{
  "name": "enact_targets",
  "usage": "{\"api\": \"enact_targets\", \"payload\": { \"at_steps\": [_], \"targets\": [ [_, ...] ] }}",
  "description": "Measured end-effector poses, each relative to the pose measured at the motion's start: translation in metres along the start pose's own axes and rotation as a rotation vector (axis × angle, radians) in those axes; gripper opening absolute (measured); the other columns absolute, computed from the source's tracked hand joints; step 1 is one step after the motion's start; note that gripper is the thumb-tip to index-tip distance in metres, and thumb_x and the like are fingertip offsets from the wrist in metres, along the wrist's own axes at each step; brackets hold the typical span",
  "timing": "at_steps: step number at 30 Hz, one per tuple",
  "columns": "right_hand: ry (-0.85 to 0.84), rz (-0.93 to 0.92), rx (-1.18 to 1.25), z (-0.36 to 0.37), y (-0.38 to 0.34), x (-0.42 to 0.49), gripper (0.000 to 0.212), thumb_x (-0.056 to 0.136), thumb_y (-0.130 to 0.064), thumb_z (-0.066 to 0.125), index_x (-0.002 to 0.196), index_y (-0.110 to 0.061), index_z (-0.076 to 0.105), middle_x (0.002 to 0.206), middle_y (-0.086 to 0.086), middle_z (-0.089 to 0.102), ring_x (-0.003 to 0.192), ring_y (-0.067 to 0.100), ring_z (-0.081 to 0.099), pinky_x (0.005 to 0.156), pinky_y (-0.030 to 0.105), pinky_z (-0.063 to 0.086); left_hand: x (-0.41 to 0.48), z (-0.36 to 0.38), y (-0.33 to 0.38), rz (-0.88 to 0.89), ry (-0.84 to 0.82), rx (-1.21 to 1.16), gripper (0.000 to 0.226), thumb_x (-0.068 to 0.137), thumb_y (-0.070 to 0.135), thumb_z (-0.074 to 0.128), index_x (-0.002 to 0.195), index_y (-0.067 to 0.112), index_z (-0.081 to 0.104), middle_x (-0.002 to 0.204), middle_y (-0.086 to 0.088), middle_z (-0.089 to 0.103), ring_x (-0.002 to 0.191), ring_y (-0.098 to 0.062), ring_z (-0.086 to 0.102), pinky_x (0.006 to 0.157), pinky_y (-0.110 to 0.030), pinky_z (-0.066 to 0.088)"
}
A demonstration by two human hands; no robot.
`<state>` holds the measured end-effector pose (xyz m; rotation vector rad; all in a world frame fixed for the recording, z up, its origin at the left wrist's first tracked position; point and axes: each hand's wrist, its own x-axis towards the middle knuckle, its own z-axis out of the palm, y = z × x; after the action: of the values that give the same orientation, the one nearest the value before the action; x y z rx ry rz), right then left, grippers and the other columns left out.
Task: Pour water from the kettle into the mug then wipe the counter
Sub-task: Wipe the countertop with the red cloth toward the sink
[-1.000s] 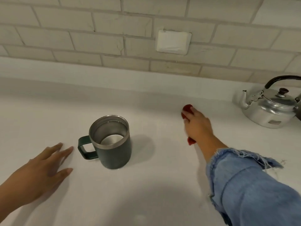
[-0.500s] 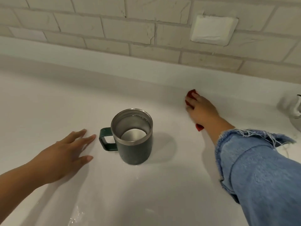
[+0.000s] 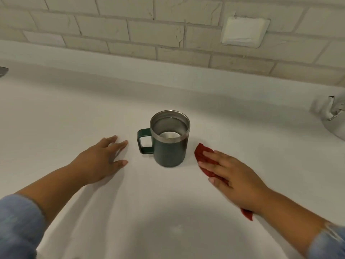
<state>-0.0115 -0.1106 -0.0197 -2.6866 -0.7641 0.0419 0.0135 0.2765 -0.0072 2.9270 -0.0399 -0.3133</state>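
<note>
The right hand [image 3: 235, 176] has swept its red cloth [image 3: 202, 156] from the back wall at 1 o'clock down to 3 o'clock of the mug [image 3: 169, 139], just beside it, so the wipe has covered the far strip and, I judge, the near surface [image 3: 74, 113] comes next. Its fingers [image 3: 211, 155] lie flat and spread, pressing the cloth down. The left hand [image 3: 100, 161] rests at 9 o'clock, fingers loosely splayed, holding nothing. The mug stands upright mid-surface, dark green and cylindrical with a steel rim and lining, water inside, handle towards 9. The kettle [image 3: 334, 118], shiny metal, shows only partly at the right edge. The surface looks smooth, matte white; rough pale brick behind.
</note>
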Motion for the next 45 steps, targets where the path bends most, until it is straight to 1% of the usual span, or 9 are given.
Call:
{"api": "enact_targets", "payload": {
  "at_steps": [6,11,15,20,25,32,34,40,45],
  "targets": [
    [-0.014,0.04,-0.048,0.039,-0.104,-0.008,0.052,0.093,-0.051,0.025,0.144,-0.047,0.022,0.155,-0.025,0.018,0.143,0.005,0.014,0.109,0.021,0.0,0.0,0.001,0.0,0.012,0.028,0.009,0.068,0.083,0.066,0.043,0.144,0.047,0.02,0.158,0.012,0.014,0.14,-0.014,0.032,0.106,-0.033,0.035],
    [-0.07,-0.043,0.065,0.04,-0.134,-0.001,0.045,0.094,-0.039,0.04,0.138,-0.047,0.038,0.151,-0.026,0.027,0.14,-0.001,0.017,0.112,0.02,0.007,0.001,-0.001,-0.002,0.045,0.041,0.051,0.069,0.083,0.07,0.036,0.145,0.045,0.019,0.158,0.009,0.016,0.138,-0.018,0.035,0.104,-0.037,0.038],
    [0.038,0.224,0.013,0.017,-0.094,-0.034,0.041,0.093,-0.036,0.05,0.131,-0.049,0.046,0.146,-0.03,0.03,0.136,0.0,0.03,0.112,0.024,0.027,-0.002,-0.004,-0.01,0.087,0.073,-0.096,0.061,0.088,0.064,0.035,0.144,0.042,0.026,0.155,0.009,0.026,0.134,-0.018,0.04,0.102,-0.036,0.039],
    [0.138,0.453,-0.128,0.027,-0.107,-0.046,0.044,0.092,-0.042,0.049,0.135,-0.039,0.047,0.147,-0.022,0.029,0.137,0.012,0.036,0.108,0.027,0.029,-0.014,-0.024,-0.044,0.108,0.337,-0.48,0.041,0.092,0.041,0.049,0.131,0.03,0.05,0.139,0.002,0.049,0.126,-0.019,0.046,0.095,-0.028,0.033],
    [0.187,0.234,-0.193,0.073,-0.205,0.018,0.053,0.082,-0.04,0.055,0.13,-0.018,0.058,0.145,0.006,0.046,0.131,0.028,0.046,0.109,0.044,0.032,-0.021,-0.04,-0.079,0.041,0.352,-0.587,0.032,0.091,0.04,0.051,0.123,0.037,0.055,0.133,0.009,0.053,0.118,-0.018,0.051,0.09,-0.028,0.036],
    [-0.051,-0.289,-0.116,0.118,-0.306,0.143,0.053,0.093,-0.034,0.043,0.144,-0.018,0.038,0.155,0.007,0.028,0.143,0.026,0.018,0.118,0.037,0.014,-0.032,-0.051,-0.111,0.112,0.287,-0.566,0.03,0.09,0.043,0.052,0.12,0.045,0.053,0.118,0.028,0.047,0.104,-0.001,0.044,0.085,-0.023,0.035],
    [-0.056,-0.266,-0.078,0.11,-0.292,0.165,0.049,0.094,-0.028,0.045,0.142,-0.019,0.042,0.156,0.006,0.028,0.142,0.026,0.022,0.117,0.036,0.018,-0.035,-0.055,-0.128,0.098,0.287,-0.565,0.03,0.089,0.043,0.053,0.119,0.044,0.055,0.119,0.027,0.049,0.105,0.0,0.044,0.085,-0.023,0.035],
    [-0.03,0.311,-0.237,0.088,-0.234,0.205,0.052,0.1,-0.037,0.024,0.151,-0.026,0.018,0.161,-0.002,0.006,0.146,0.021,0.006,0.117,0.03,0.005,-0.043,-0.063,-0.172,-0.01,0.345,-0.562,0.029,0.091,0.04,0.051,0.12,0.041,0.056,0.115,0.029,0.049,0.081,0.004,0.051,0.084,-0.026,0.036],
    [-0.046,0.09,-0.192,0.108,-0.297,0.224,0.058,0.098,-0.049,0.024,0.151,-0.026,0.017,0.161,0.0,0.004,0.146,0.022,0.0,0.113,0.027,-0.006,-0.047,-0.069,-0.201,-0.101,0.398,-0.58,0.028,0.092,0.038,0.05,0.119,0.038,0.057,0.111,0.029,0.051,0.073,0.006,0.051,0.082,-0.027,0.036]
  ]
}}
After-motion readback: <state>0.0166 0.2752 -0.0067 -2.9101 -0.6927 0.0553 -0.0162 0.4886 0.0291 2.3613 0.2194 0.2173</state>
